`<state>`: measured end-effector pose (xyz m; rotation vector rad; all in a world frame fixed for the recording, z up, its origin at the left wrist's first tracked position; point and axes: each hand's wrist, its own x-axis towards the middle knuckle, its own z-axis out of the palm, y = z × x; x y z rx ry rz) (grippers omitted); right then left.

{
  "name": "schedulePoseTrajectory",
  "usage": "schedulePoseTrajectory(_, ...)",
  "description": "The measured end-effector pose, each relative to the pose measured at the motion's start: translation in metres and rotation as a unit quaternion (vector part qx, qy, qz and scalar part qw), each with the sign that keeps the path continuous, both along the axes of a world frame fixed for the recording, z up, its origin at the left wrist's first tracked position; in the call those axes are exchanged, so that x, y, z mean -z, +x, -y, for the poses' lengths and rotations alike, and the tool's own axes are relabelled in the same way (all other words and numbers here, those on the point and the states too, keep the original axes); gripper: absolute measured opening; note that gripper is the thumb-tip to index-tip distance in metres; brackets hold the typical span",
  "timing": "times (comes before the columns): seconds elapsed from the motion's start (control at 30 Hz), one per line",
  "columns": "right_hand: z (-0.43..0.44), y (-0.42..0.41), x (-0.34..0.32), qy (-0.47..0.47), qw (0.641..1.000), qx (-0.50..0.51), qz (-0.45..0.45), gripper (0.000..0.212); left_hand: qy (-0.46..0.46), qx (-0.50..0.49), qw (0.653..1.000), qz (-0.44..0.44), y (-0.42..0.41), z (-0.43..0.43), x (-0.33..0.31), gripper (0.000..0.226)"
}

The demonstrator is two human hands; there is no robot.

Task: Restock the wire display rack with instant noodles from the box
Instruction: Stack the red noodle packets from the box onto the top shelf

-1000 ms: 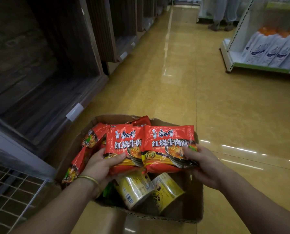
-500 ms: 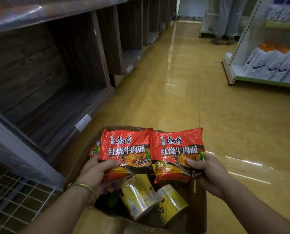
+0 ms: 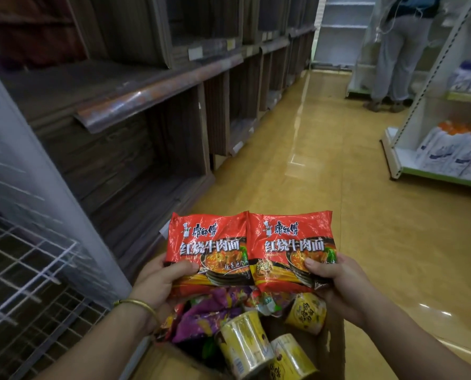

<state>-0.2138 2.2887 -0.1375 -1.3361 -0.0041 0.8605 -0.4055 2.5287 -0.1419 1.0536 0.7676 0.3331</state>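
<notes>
Two red instant noodle packets are held side by side above the cardboard box (image 3: pixel 334 349). My left hand (image 3: pixel 157 283) grips the left red packet (image 3: pixel 208 242) at its lower edge, thumb on the front. My right hand (image 3: pixel 338 286) grips the right red packet (image 3: pixel 292 242) at its lower right corner. Inside the box lie yellow cup noodles (image 3: pixel 244 344), a purple packet (image 3: pixel 201 314) and other packets. The white wire display rack (image 3: pixel 23 272) is at the lower left, its wire shelves bare where visible.
Dark wooden shelving (image 3: pixel 146 105) runs along the left of the aisle. A white shelf unit (image 3: pixel 393 157) with white pouches stands on the right. A person (image 3: pixel 401 50) stands at the far end of the yellow tiled aisle floor (image 3: pixel 311 160).
Both hands have lifted the two red packets up out of the box. The view has tilted upward, showing more of the shelving and the wire rack.
</notes>
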Motion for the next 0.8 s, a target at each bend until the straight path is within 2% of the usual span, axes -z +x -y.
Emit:
schedulePoseTrajectory(0.2,-0.011,-0.018,-0.095,-0.011,0.999,-0.043,-0.015,0.050,-0.010,-0.026,0.999,-0.024,-0.037,0.000,-0.095,0.067)
schedulePoseTrajectory(0.33,-0.016,-0.032,-0.173,0.002,0.998,-0.063,-0.026,0.047,-0.007,-0.038,0.999,-0.018,-0.060,0.004,-0.176,0.058)
schedulePoseTrajectory(0.47,-0.023,-0.045,-0.251,0.012,0.996,-0.085,-0.030,0.045,0.001,-0.061,0.997,-0.042,-0.082,0.007,-0.259,0.073)
schedulePoseTrajectory(0.67,-0.040,-0.063,-0.361,0.040,0.990,-0.131,-0.031,0.042,0.012,-0.109,0.994,-0.027,-0.115,0.012,-0.366,0.049)
schedulePoseTrajectory(0.8,-0.059,-0.078,-0.418,0.058,0.985,-0.159,-0.041,0.044,0.014,-0.143,0.990,-0.011,-0.142,0.012,-0.421,0.060)
